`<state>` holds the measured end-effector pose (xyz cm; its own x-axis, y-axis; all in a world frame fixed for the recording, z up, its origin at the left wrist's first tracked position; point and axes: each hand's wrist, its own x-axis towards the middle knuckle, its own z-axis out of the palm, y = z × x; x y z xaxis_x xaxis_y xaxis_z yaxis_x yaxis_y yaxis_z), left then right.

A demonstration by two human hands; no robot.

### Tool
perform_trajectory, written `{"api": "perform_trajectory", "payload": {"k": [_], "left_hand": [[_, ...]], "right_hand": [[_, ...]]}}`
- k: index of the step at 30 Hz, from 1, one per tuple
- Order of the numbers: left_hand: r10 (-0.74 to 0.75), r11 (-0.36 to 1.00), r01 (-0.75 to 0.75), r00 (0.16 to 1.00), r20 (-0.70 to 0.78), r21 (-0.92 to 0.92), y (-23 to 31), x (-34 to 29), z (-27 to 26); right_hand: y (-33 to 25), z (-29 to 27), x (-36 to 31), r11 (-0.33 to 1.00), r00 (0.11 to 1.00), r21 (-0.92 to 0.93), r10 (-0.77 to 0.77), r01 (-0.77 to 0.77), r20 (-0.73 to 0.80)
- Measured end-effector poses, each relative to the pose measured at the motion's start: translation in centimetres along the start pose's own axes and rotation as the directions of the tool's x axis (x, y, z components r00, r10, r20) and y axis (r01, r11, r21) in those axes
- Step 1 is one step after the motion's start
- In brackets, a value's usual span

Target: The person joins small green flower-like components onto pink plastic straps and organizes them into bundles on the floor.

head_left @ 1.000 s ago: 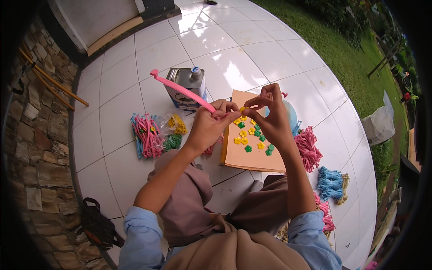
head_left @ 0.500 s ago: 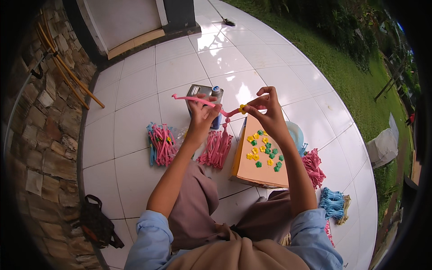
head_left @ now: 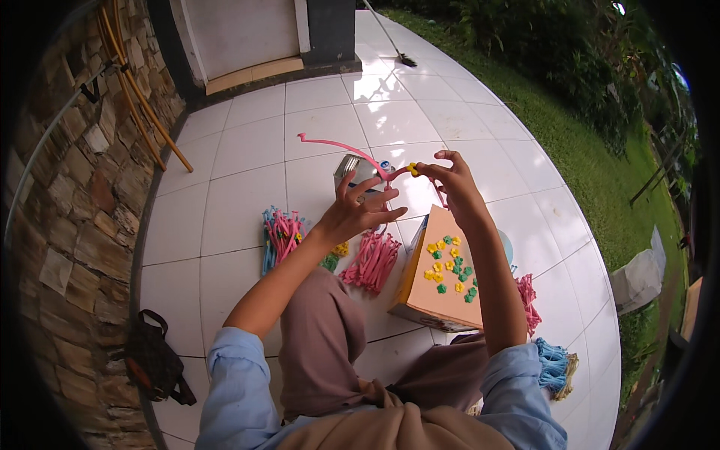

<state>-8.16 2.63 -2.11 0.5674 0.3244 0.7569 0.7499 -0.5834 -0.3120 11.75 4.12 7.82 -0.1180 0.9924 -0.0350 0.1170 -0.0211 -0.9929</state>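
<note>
My right hand (head_left: 456, 187) pinches a small yellow flower (head_left: 412, 169) on a thin pink strip (head_left: 345, 147). The strip's long end reaches out to the left, and another part hangs down near my left fingers. My left hand (head_left: 358, 211) is just below the strip with its fingers spread, apparently not gripping it. Under my right forearm stands a cardboard box (head_left: 418, 296), with yellow and green flowers (head_left: 450, 264) scattered over its top. A bundle of pink strips (head_left: 373, 260) lies on the floor between the box and my left forearm.
A metal can (head_left: 351, 166) and a blue-capped bottle (head_left: 385, 166) stand beyond my hands. Pink and blue strips (head_left: 282, 236) lie at left, blue ones (head_left: 552, 366) at right. A dark bag (head_left: 156, 358) sits by the stone wall (head_left: 75, 247). A broom (head_left: 406, 60) lies far off.
My left hand has let go of the pink strip, and its fingers have spread below it. My right hand still pinches the yellow flower. The view has shifted slightly.
</note>
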Motion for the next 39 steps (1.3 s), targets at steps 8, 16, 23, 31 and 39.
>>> {"api": "perform_trajectory", "payload": {"k": [8,16,23,31,39], "left_hand": [[-0.069,0.986,0.068,0.998,-0.004,-0.150,-1.3,0.8,0.5],[-0.394,0.818,0.397,0.914,0.098,-0.417,-1.6,3.9,-0.8],[-0.110,0.878,0.162,0.984,0.138,-0.450,0.2,2.5,-2.2],[-0.086,0.700,0.210,0.974,0.212,-0.683,1.1,0.3,-0.7],[-0.161,-0.588,0.570,0.614,0.773,-0.574,2.3,0.8,1.4]], "right_hand": [[5.2,-0.7,1.2,0.955,0.970,-0.208,-0.231,0.211,-0.077],[5.1,-0.8,-3.0,0.971,0.929,0.059,-0.239,0.232,0.281],[5.4,-3.0,-5.2,0.964,0.940,0.260,-0.034,-0.059,0.339],[7.3,-6.5,-5.6,0.986,0.940,0.116,0.078,-0.123,0.331],[12.0,-7.6,-5.6,0.989,0.970,0.088,0.097,-0.119,0.222]]}}
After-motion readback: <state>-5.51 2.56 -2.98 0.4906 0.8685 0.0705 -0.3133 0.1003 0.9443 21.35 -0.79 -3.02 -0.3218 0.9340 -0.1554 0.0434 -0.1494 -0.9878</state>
